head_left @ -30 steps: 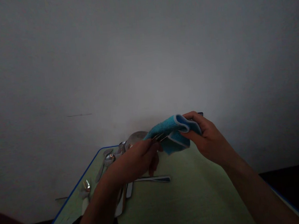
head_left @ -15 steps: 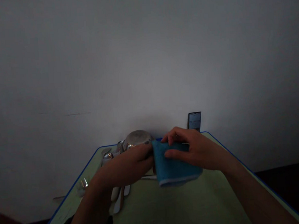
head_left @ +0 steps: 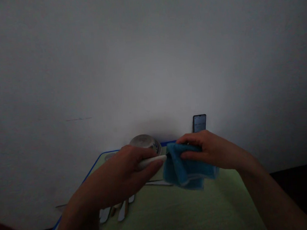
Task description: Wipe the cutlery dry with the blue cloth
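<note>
My left hand is closed round the white handle of a utensil, thumb along its near side. A short dark part beyond the handle runs into a blue cloth, which hides the rest, so the utensil's kind cannot be made out. My right hand pinches the folded cloth between thumb and fingers, around the utensil's far end. The cloth's lower corners hang loose above the green table.
An upturned metal bowl rests near the wall, partly behind my left hand. A phone leans upright at the back. Several utensils with white and brown handles lie under my left forearm. Another thin metal utensil lies across the middle.
The white handle has come into sight in my left hand. The cloth has shifted right with my right hand and is now bunched, its folds hanging differently.
</note>
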Demonstrator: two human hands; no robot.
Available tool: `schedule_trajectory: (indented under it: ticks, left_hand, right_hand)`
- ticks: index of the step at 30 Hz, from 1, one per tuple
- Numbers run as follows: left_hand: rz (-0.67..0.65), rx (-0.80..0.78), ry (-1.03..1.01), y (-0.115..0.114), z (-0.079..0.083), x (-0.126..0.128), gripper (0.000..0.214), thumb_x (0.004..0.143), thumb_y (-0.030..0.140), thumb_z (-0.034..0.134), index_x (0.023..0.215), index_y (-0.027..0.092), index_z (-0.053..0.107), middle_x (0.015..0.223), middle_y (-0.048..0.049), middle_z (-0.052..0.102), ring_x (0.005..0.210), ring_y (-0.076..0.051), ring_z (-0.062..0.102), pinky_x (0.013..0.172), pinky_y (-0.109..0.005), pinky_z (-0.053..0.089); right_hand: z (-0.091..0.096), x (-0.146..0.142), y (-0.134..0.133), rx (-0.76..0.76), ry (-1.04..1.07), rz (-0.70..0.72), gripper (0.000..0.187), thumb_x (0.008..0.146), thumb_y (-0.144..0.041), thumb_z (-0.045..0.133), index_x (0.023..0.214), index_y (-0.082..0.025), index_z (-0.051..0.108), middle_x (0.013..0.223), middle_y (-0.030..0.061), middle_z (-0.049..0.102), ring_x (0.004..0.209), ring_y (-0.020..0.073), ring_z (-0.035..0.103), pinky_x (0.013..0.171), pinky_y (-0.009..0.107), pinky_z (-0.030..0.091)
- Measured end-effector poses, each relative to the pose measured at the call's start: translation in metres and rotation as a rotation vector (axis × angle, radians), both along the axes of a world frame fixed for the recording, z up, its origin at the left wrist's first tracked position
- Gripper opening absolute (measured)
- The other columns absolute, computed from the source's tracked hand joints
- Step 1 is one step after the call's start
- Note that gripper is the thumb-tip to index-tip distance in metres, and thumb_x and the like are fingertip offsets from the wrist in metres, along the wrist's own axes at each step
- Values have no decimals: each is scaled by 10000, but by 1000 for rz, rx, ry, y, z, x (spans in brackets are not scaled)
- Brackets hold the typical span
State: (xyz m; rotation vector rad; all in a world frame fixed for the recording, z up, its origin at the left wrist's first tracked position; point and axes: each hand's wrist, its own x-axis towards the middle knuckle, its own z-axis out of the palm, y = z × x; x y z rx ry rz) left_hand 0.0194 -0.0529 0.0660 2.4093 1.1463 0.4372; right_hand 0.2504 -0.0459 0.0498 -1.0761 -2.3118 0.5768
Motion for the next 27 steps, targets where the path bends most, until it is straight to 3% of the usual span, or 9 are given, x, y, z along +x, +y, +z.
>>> schedule_trajectory:
  ticks: [4,11,18,23,27]
  left_hand:
    - [-36,26,44,-1,3,4,336,796,419,441,690,182,655,528,24,540,469,-95,447,468,-199,323]
    - [-7,92,101,-1,4,14,369,838,406,373,715,176,634,534,30,520,494,-100,451,470,-196,308]
    - [-18,71,-7,2,5,15,257,821,298,408,761,179,628,634,21,594,588,-121,518,544,-192,361]
    - [-14,31,-22,6,3,9,217,791,221,421,758,179,632,646,23,606,601,-126,530,566,-200,375]
    - [-4,3,-64,12,-6,10,245,804,269,415,785,178,642,687,12,626,648,-142,550,581,-202,386]
  right_hand:
    - [-1,-6,-2,-86,-84,118,194,780,-256,537,955,-213,610,841,3,651,727,131,580,629,241,410]
    - [-7,-8,3,-48,26,68,221,842,-365,441,926,-189,545,788,-2,589,687,108,539,581,217,391]
    - [-4,-12,1,94,164,-8,237,859,-370,414,794,-177,534,665,-32,509,612,82,477,551,207,339]
    - [-5,-18,0,66,228,-22,232,856,-371,420,791,-179,531,675,-32,507,629,84,476,555,205,337]
    - [-8,-13,3,35,172,-17,227,846,-373,434,808,-176,541,708,-17,532,654,98,490,563,212,349]
